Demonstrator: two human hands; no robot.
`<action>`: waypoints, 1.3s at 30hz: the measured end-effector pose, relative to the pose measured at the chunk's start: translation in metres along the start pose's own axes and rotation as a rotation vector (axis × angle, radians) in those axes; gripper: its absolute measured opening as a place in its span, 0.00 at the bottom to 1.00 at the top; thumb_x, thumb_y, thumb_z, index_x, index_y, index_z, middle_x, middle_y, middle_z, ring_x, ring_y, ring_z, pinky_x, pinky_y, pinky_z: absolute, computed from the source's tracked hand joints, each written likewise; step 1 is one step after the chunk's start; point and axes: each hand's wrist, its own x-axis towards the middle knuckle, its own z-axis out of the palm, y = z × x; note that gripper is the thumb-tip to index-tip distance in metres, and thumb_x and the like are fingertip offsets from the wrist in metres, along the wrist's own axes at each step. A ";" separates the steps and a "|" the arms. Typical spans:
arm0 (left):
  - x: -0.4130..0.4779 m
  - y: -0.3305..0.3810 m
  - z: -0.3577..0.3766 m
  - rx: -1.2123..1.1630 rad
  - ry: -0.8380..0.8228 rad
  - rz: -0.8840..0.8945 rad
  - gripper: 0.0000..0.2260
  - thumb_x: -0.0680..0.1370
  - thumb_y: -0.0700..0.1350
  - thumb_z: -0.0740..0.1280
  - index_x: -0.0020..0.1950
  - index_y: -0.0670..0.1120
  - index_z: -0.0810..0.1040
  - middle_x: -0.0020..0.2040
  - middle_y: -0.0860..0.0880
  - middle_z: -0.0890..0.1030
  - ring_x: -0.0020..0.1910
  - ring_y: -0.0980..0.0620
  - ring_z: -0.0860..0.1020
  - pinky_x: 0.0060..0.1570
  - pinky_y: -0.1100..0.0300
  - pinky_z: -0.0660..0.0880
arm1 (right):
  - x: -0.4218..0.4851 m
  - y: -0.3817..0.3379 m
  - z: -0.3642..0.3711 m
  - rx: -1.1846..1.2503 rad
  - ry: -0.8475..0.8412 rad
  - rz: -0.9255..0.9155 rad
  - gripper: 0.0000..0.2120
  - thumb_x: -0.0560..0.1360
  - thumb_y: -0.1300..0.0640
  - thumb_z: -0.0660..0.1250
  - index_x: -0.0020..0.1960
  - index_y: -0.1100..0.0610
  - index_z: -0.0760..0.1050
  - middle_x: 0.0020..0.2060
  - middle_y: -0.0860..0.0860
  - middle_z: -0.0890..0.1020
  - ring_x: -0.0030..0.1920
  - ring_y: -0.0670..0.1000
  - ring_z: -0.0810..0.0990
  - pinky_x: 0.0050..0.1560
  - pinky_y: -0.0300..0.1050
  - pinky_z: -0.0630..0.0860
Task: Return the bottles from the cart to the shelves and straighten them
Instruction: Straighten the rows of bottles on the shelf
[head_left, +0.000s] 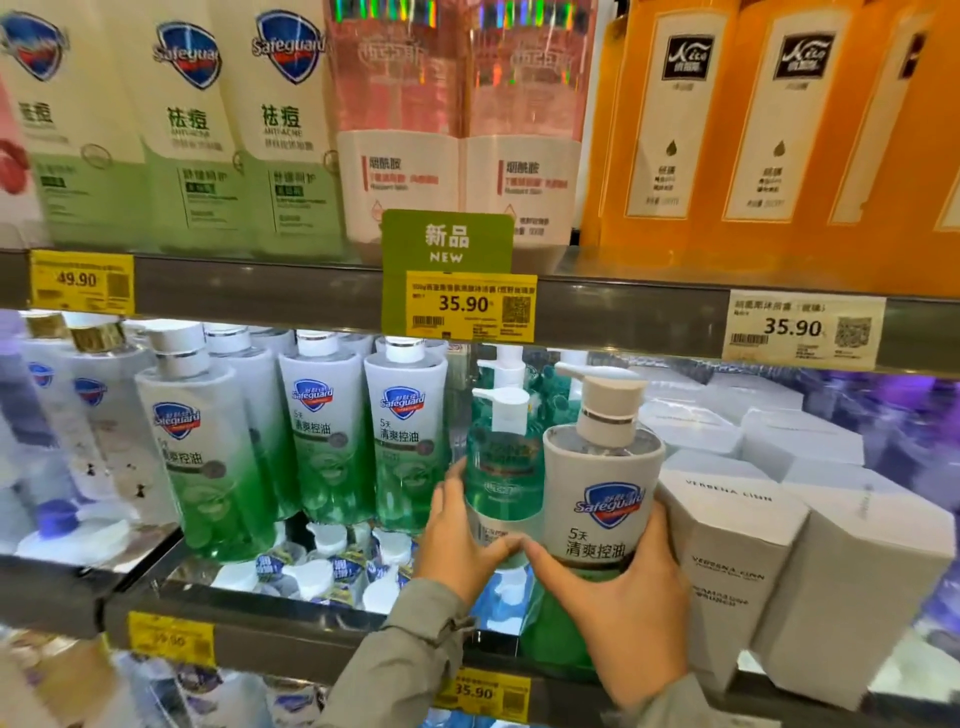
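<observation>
- On the middle shelf (311, 618), between the row of green-fading bottles (405, 441) and the white boxes (727, 561), both hands are busy. The right hand (623, 613) holds the white pump bottle (602, 467) low on its body, thumb in front, fingers (667, 519) curled round the far side against the nearest box.
- The left hand (457, 551) grips the teal pump bottle (501, 467) just beside it, fingers round its left flank; the two thumbs nearly meet in front.
- The white bottle's base is hidden behind the right hand, so I cannot tell whether it already stands on the shelf. It looks like the moment of seating it.
- To do this well, bring the base down flat before letting go, and keep the body upright with the label facing out, as it does now.
- Both pump spouts point left — leave them matched.
- Steady the teal bottle with the left hand so the newcomer does not shove it back or tip it; the two bodies look touching or very nearly so.
- Room on the right is tight, so draw those fingers out upward rather than sideways — otherwise the box gets pushed.
- Bring both bottle fronts level with the shelf edge above the yellow price tag (483, 691).
</observation>
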 end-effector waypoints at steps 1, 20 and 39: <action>0.000 0.001 0.000 -0.007 -0.012 -0.003 0.44 0.65 0.43 0.78 0.75 0.49 0.56 0.69 0.50 0.66 0.68 0.50 0.68 0.68 0.54 0.67 | 0.000 0.000 0.000 -0.001 -0.002 0.004 0.38 0.49 0.43 0.82 0.54 0.45 0.68 0.46 0.41 0.80 0.47 0.47 0.79 0.49 0.44 0.77; -0.023 -0.021 -0.074 0.171 -0.159 -0.105 0.18 0.69 0.41 0.76 0.54 0.49 0.72 0.48 0.48 0.76 0.37 0.54 0.76 0.38 0.71 0.74 | -0.003 -0.006 0.006 0.015 -0.099 0.013 0.46 0.52 0.49 0.83 0.65 0.56 0.66 0.54 0.47 0.77 0.50 0.46 0.74 0.53 0.39 0.72; -0.037 -0.062 -0.141 0.550 0.058 -0.254 0.08 0.75 0.49 0.69 0.40 0.53 0.71 0.32 0.56 0.73 0.35 0.54 0.72 0.39 0.62 0.68 | -0.024 -0.031 0.090 0.085 -0.456 -0.146 0.47 0.66 0.50 0.76 0.75 0.56 0.50 0.66 0.49 0.67 0.62 0.45 0.68 0.61 0.30 0.64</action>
